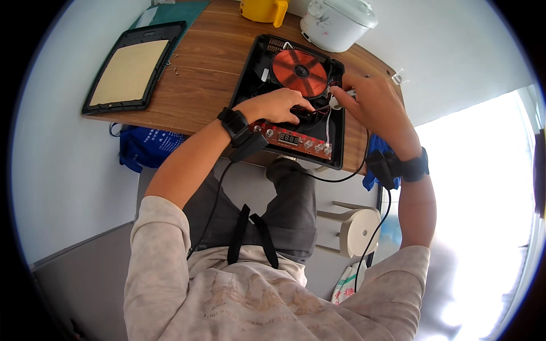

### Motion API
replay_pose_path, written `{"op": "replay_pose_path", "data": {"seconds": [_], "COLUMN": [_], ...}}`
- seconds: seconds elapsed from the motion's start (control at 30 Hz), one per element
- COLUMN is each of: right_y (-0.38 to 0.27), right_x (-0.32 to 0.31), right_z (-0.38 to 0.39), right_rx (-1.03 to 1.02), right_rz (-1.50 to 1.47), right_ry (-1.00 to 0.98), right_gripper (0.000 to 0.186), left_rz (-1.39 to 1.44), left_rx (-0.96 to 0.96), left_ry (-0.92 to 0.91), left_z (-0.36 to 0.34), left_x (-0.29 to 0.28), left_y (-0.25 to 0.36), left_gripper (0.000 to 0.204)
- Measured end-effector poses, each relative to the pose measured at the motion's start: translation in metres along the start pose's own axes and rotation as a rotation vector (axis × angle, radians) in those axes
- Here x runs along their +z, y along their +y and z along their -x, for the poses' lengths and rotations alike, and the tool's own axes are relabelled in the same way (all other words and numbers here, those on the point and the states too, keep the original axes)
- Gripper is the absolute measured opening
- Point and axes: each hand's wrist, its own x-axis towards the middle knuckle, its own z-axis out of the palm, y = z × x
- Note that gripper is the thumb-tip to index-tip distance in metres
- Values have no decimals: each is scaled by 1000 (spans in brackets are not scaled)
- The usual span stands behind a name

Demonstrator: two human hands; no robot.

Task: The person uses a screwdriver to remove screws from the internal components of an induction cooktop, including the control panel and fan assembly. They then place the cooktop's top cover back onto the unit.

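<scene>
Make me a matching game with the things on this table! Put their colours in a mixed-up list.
Things:
1. Round coil inside the opened cooker
2. Jug at the table's far edge
3. Rice cooker
4. Control board near the left hand

Colours:
A. white
B. red
C. copper-orange
D. yellow

Pairs: 1-C, 2-D, 3-A, 4-B

Opened induction cooker (pixel 259 79), centre top, copper coil (pixel 300 72) exposed; left hand (pixel 277 106) on its wiring, right hand (pixel 372 102) pinching a white part (pixel 335 103); detached top panel (pixel 133 68) upper left.
</scene>
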Motion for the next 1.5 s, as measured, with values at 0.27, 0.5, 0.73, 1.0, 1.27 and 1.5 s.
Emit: {"op": "replay_pose_path", "data": {"seconds": [0.27, 0.5, 0.73, 1.0, 1.27, 1.5], "right_y": [11, 13, 10, 5, -3, 0], "right_x": [2, -12, -9, -16, -3, 8], "right_z": [-4, -7, -4, -10, -20, -25], "right_rx": [-178, -145, -158, -249, -143, -30], "right_rz": [-141, -401, -345, -291, -166, -20], "right_ry": [147, -55, -46, -124, 62, 163], "right_gripper": [28, 32, 33, 27, 35, 46], "left_rz": [-19, -4, -3, -8, -27, -49], "left_rx": [-14, 4, -5, -18, 29, 26], "left_ry": [-5, 6, 6, -7, 20, -5], "left_z": [0, 0, 0, 1, 0, -1], "left_x": [-3, -2, -2, -4, 0, 0], "left_y": [4, 2, 3, 6, 1, -1], "left_gripper": [50, 50, 48, 45, 45, 48]}}
